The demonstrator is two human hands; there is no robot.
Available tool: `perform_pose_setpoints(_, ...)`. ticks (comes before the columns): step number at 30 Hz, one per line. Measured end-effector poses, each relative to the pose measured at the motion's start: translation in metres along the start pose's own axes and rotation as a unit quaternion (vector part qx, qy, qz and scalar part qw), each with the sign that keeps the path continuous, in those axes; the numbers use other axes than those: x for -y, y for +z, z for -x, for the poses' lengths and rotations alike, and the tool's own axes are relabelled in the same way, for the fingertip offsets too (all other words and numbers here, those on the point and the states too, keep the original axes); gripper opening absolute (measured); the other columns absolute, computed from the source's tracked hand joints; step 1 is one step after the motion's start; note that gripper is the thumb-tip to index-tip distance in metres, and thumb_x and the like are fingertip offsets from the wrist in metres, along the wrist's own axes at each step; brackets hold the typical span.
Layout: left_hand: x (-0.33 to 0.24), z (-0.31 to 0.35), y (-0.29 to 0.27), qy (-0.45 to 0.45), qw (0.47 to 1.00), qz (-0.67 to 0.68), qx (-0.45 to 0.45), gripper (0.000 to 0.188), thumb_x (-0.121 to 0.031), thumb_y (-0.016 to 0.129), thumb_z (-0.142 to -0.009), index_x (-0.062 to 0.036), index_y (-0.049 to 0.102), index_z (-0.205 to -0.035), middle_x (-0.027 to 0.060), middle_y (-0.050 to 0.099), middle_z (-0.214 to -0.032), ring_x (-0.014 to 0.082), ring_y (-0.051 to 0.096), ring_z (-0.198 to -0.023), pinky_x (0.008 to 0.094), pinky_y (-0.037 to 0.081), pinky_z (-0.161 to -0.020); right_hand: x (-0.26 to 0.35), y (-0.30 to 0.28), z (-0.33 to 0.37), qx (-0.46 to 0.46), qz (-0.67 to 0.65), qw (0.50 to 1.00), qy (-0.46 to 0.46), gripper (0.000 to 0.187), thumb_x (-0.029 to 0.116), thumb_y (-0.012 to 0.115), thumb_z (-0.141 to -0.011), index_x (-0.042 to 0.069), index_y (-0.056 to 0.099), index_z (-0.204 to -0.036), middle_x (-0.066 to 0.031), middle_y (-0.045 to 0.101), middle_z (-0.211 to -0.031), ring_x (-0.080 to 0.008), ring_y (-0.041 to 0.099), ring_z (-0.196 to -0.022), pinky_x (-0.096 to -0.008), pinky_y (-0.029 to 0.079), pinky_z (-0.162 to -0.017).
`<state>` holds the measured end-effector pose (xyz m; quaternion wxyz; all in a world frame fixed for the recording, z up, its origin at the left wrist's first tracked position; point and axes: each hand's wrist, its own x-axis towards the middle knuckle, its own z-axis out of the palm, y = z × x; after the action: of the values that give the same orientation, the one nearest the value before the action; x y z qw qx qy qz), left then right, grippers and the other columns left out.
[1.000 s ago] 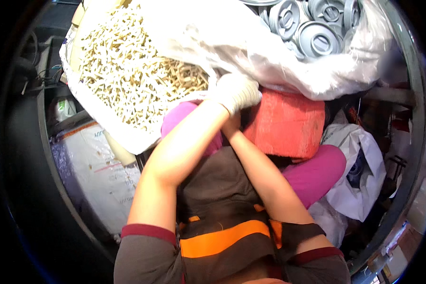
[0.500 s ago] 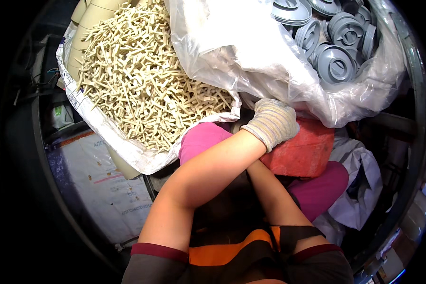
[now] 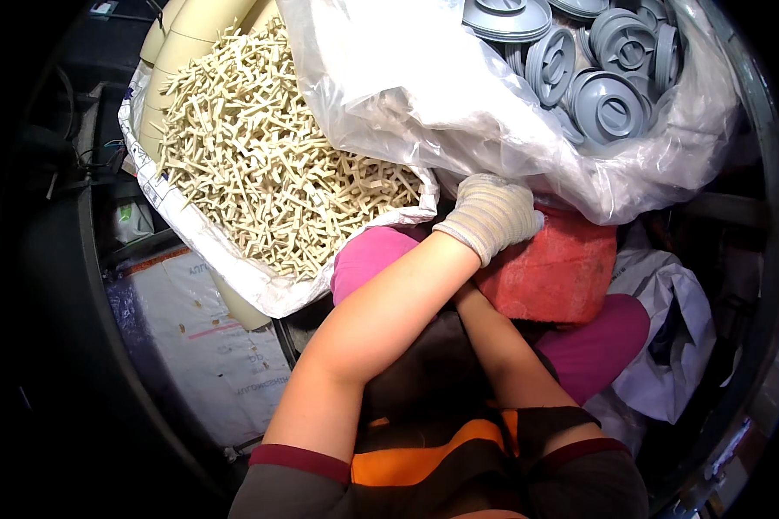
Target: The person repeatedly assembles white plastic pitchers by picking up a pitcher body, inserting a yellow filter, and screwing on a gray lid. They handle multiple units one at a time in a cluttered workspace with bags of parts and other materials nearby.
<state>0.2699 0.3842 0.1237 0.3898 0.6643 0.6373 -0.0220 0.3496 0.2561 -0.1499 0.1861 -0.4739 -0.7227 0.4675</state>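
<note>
My left hand (image 3: 495, 214), in a striped cream knit glove, lies across the upper left part of a red block (image 3: 554, 268) between my knees. Its back faces up and its fingers curl downward, closed in a rounded shape. Whatever they hold is hidden beneath the hand. My left forearm crosses over my right forearm (image 3: 493, 333). The right hand is out of sight behind the left arm and glove. Just beyond my left hand hangs the edge of a clear plastic bag (image 3: 571, 186).
At the upper left, a white sack (image 3: 273, 297) is heaped with small cream plastic pieces (image 3: 277, 164), beside cream pipes (image 3: 195, 43). The clear bag holds grey round caps (image 3: 610, 108). White crumpled sheeting (image 3: 679, 337) lies at the right. A printed board (image 3: 203, 337) stands at the left.
The whole view has shifted slightly, so the sack sits a little farther right and the caps higher. Both arms keep nearly the same crossed pose, with the left glove turned slightly.
</note>
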Motion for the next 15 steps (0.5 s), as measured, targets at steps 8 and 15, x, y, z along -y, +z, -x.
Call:
perform_pose_setpoints(8, 0.000, 0.003, -0.005, 0.052, 0.998, -0.015, 0.013, 0.053, -0.046, 0.047, -0.083, -0.0007, 0.068, -0.101, 0.0200, 0.065, -0.104, 0.0329, 0.061, -0.102, 0.0407, 0.044, -0.092, 0.016, 0.014, 0.004, -0.054, 0.044, 0.997, -0.028, 0.019, 0.008, 0.060, -0.071, 0.007, 0.066, -0.089, -0.0161, 0.053, -0.114, -0.0373, 0.048, -0.105, -0.0429, 0.038, -0.094)
perform_pose_setpoints(15, 0.005, 0.022, -0.023, 0.126, 0.986, 0.032, -0.107, 0.047, -0.044, 0.049, -0.088, -0.0033, 0.066, -0.103, 0.0181, 0.066, -0.099, 0.0333, 0.062, -0.095, 0.0397, 0.046, -0.088, 0.154, -0.086, 0.026, -0.154, 0.116, 0.976, -0.100, 0.019, 0.003, 0.065, -0.070, 0.015, 0.070, -0.084, -0.0079, 0.054, -0.113, -0.0339, 0.049, -0.103, -0.0400, 0.045, -0.085)
